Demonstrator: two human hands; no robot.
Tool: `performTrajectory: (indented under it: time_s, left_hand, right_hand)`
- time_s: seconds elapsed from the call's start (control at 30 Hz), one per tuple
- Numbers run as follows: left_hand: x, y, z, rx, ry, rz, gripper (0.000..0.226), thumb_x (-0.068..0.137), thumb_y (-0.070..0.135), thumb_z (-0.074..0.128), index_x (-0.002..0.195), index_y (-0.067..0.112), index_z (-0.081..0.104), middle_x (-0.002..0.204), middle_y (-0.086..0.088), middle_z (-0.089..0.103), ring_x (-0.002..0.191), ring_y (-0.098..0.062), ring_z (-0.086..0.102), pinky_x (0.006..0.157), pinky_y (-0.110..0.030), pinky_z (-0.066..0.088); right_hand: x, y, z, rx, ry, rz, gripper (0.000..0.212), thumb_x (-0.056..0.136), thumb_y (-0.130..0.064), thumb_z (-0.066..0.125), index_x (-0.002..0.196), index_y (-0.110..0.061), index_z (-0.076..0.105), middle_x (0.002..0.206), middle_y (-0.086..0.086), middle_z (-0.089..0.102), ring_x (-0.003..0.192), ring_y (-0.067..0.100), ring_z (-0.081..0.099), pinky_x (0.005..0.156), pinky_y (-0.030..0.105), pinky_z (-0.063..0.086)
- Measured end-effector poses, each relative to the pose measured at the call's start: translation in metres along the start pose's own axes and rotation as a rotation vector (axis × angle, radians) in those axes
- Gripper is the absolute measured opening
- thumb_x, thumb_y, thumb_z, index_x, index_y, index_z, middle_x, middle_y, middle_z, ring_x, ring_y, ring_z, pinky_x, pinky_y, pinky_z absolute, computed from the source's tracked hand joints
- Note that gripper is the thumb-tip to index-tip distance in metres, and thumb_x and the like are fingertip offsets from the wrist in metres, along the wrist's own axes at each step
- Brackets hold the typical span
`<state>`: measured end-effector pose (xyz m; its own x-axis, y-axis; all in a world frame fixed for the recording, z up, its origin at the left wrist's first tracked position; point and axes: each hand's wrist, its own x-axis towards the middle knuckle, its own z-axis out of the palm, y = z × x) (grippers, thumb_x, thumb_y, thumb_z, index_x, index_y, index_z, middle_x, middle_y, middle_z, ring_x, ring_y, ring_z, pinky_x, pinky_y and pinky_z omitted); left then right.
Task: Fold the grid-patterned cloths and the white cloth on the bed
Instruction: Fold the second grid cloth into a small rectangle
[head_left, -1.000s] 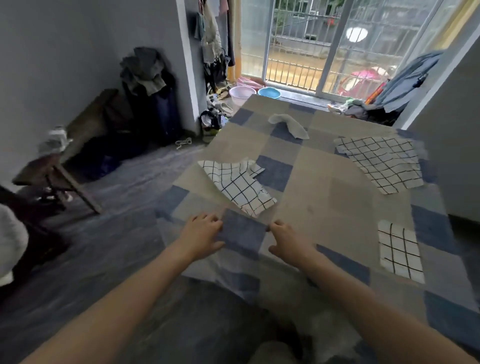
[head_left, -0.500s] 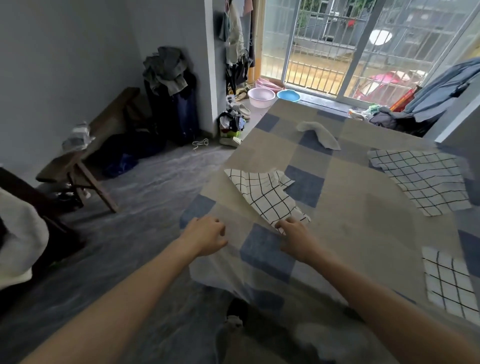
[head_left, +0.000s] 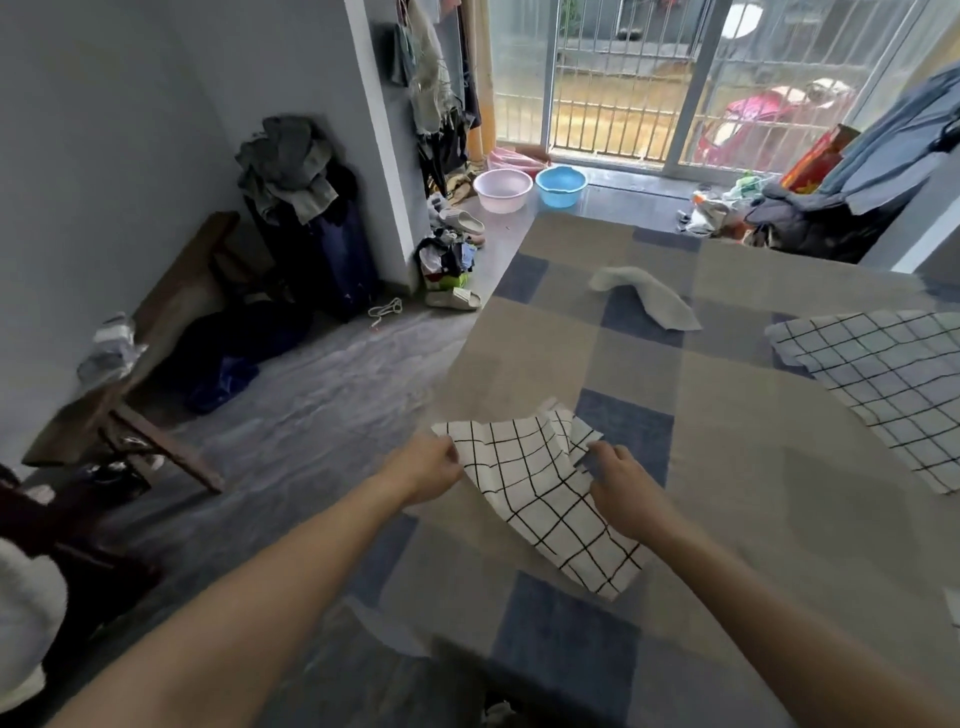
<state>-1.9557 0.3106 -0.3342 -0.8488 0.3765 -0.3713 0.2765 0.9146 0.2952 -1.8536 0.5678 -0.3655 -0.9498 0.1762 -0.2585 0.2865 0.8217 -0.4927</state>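
A rumpled white cloth with a black grid (head_left: 540, 499) lies near the left edge of the bed (head_left: 753, 545), which has a beige and blue checked cover. My left hand (head_left: 428, 467) pinches its upper left corner. My right hand (head_left: 621, 480) grips its upper right edge, where the cloth is folded over. A larger grid-patterned cloth (head_left: 883, 384) lies spread out at the right side of the bed. The plain white cloth (head_left: 644, 293) lies crumpled toward the far end of the bed.
A corner of another cloth (head_left: 955, 605) shows at the right frame edge. On the floor left of the bed stand a wooden bench (head_left: 150, 358), piled clothes on a dark bag (head_left: 296, 171), slippers, and two basins (head_left: 530, 187) by the barred glass door.
Both hands moved forward from the bed's near edge to the near grid cloth and took hold of its top corners. The view shifted left and closer.
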Motion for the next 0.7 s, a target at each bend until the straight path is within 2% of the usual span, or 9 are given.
performTrajectory:
  time_s: [0.13,0.27,0.37,0.43,0.53,0.63,0.7]
  left_hand:
    - [0.027,-0.004,0.007,-0.009,-0.015,-0.001,0.034,0.089,0.033,0.052,0.12,0.019,0.058,0.13,-0.001,0.049,0.117,-0.021,0.05,0.091,-0.032,0.04]
    - [0.052,-0.004,0.004,-0.029,0.017,0.037,0.044,0.091,0.03,0.054,0.132,0.016,0.048,0.139,-0.001,0.042,0.126,-0.021,0.042,0.099,-0.035,0.038]
    - [0.071,-0.007,0.002,0.039,-0.026,0.054,0.057,0.09,0.031,0.056,0.141,0.014,0.04,0.145,-0.005,0.04,0.133,-0.024,0.038,0.108,-0.037,0.034]
    - [0.083,-0.009,0.002,0.091,-0.08,0.018,0.062,0.087,0.035,0.057,0.143,0.016,0.038,0.142,-0.007,0.047,0.131,-0.025,0.043,0.107,-0.038,0.036]
    - [0.097,-0.012,0.002,0.126,-0.164,0.003,0.059,0.081,0.038,0.065,0.134,0.019,0.046,0.121,-0.003,0.063,0.115,-0.023,0.056,0.096,-0.036,0.044]
    - [0.109,-0.014,0.004,0.171,-0.226,0.032,0.063,0.077,0.046,0.072,0.129,0.019,0.05,0.124,-0.003,0.058,0.116,-0.023,0.054,0.096,-0.036,0.045]
    - [0.115,-0.015,0.008,0.209,-0.205,0.061,0.068,0.075,0.05,0.072,0.131,0.019,0.048,0.13,-0.003,0.049,0.121,-0.025,0.047,0.1,-0.039,0.042]
  right_hand:
    - [0.022,-0.001,-0.003,0.017,-0.096,0.001,0.047,0.093,-0.012,0.047,0.139,-0.017,0.039,0.138,0.007,0.043,0.119,0.024,0.05,0.095,0.034,0.043]
    - [0.032,-0.002,-0.004,0.034,-0.132,-0.059,0.033,0.096,-0.021,0.049,0.129,-0.02,0.053,0.131,0.0,0.05,0.108,0.013,0.053,0.092,0.024,0.044]
    - [0.029,-0.001,-0.005,0.094,-0.153,-0.07,0.035,0.093,-0.013,0.05,0.126,-0.023,0.056,0.127,-0.005,0.049,0.104,0.006,0.049,0.091,0.018,0.04]
    - [0.024,0.001,-0.007,0.166,-0.167,-0.042,0.038,0.092,-0.01,0.047,0.126,-0.026,0.055,0.127,-0.006,0.049,0.108,0.007,0.049,0.092,0.017,0.038]
    - [0.017,0.004,-0.011,0.23,-0.213,0.023,0.032,0.097,-0.017,0.041,0.122,-0.025,0.059,0.126,-0.008,0.056,0.114,0.007,0.05,0.097,0.023,0.039]
    - [0.013,0.004,-0.014,0.249,-0.237,0.095,0.031,0.101,-0.032,0.039,0.118,-0.023,0.063,0.121,-0.005,0.062,0.11,0.013,0.056,0.097,0.031,0.044]
    - [0.013,0.004,-0.014,0.245,-0.267,0.13,0.037,0.101,-0.042,0.039,0.122,-0.023,0.063,0.12,-0.006,0.062,0.106,0.013,0.057,0.092,0.03,0.044]
